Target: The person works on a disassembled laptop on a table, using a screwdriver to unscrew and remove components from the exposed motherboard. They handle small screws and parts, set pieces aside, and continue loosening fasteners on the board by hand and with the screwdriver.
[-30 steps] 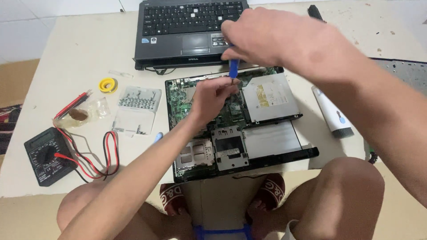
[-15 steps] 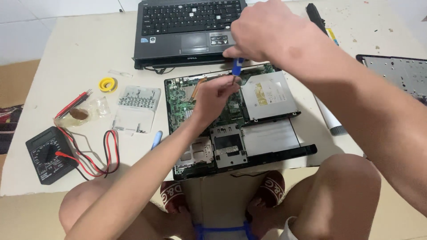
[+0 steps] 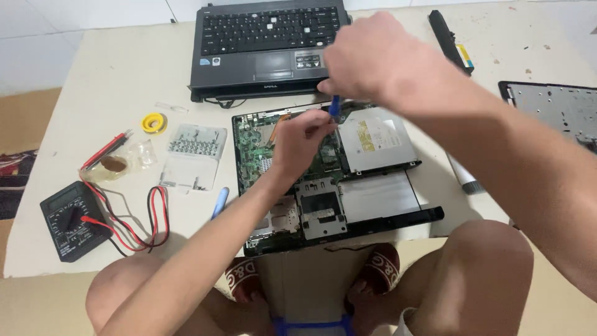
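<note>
An opened laptop base [image 3: 373, 199] lies on the low table, its green circuit board [image 3: 258, 149] and silver optical drive [image 3: 376, 140] exposed. My right hand [image 3: 373, 62] is closed around a blue-handled screwdriver [image 3: 334, 106] held upright over the board's top middle. My left hand [image 3: 301, 140] rests on the board just below the tool's tip, fingers pinched near it; what the fingers hold is hidden. The detached keyboard and palmrest panel [image 3: 267, 43] lies just behind the base.
A black multimeter [image 3: 68, 218] with red and black leads sits at the left edge. A clear screw box [image 3: 193, 152], a yellow tape roll [image 3: 153, 122] and a blue pen [image 3: 219, 202] lie left of the base. A black battery [image 3: 449, 37] and another panel [image 3: 559, 109] lie right.
My right hand with the screwdriver has shifted slightly left and nearer the board. My left hand stays on the board, with its fingers closer to the tool's tip.
</note>
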